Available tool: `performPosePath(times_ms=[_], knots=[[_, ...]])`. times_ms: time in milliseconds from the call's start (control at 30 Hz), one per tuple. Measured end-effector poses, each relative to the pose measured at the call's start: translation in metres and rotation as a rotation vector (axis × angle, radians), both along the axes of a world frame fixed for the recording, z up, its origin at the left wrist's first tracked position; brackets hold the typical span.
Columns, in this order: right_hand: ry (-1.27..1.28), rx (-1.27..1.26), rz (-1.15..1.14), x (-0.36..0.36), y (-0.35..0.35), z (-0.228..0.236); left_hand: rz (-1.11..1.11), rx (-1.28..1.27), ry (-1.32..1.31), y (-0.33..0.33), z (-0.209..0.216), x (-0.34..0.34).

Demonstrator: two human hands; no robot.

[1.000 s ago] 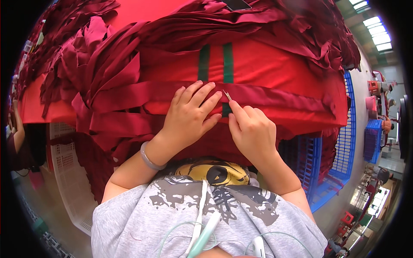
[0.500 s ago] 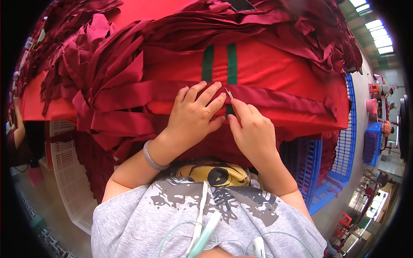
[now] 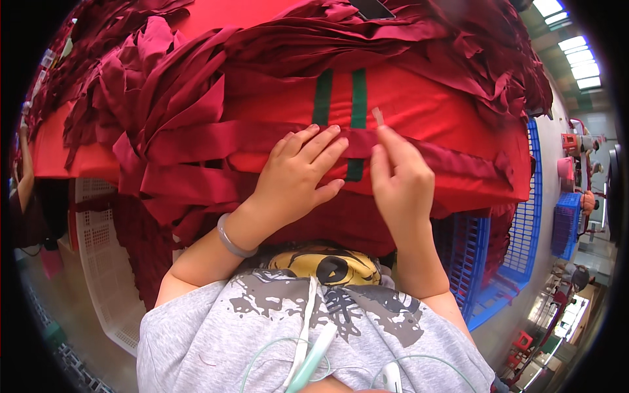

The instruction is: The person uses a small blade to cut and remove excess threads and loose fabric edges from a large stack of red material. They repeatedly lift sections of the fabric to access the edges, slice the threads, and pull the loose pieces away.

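Observation:
My left hand (image 3: 298,164) lies with its fingers spread on a dark red fabric strip (image 3: 262,139), pressing it against the bright red cloth (image 3: 419,98). To its right, my right hand (image 3: 403,173) is closed, thumb and index finger together, on what looks like a small pair of tweezers (image 3: 378,116). Only a short, pale, blurred tip shows beyond the fingers, just above the strip. The strip runs sideways across two dark green bands (image 3: 358,98) on the red cloth. At the left it joins a bunch of similar strips (image 3: 157,98).
A large heap of dark red fabric strips (image 3: 314,39) spans the far side, with a dark phone-like object (image 3: 372,8) on it. Below the edge stand a white plastic basket (image 3: 108,288) at left and a blue crate (image 3: 475,262) at right. Another person's arm (image 3: 26,160) shows far left.
My right hand has moved right and slightly down, away from the left fingers, with the small tool still pinched and lifted off the strip. My left hand has stayed nearly in place.

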State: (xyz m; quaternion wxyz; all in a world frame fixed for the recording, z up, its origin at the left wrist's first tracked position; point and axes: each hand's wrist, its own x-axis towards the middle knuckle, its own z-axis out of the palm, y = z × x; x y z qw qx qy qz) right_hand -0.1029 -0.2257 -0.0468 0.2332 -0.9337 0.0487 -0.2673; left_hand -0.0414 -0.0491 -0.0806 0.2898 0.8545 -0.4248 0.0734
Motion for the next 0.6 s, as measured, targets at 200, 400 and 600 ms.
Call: performPosePath(times_ms=[200, 400, 600], knots=[[0.228, -0.100, 0.131, -0.015, 0.019, -0.007, -0.047, -0.055, 0.058, 0.005, -0.004, 0.005], [0.209, -0.116, 0.119, -0.012, 0.022, -0.006, -0.028, -0.010, -0.003, 0.002, -0.002, 0.004], [0.223, -0.111, 0.118, -0.016, 0.025, -0.007, -0.027, -0.016, -0.006, 0.001, -0.001, 0.005]])
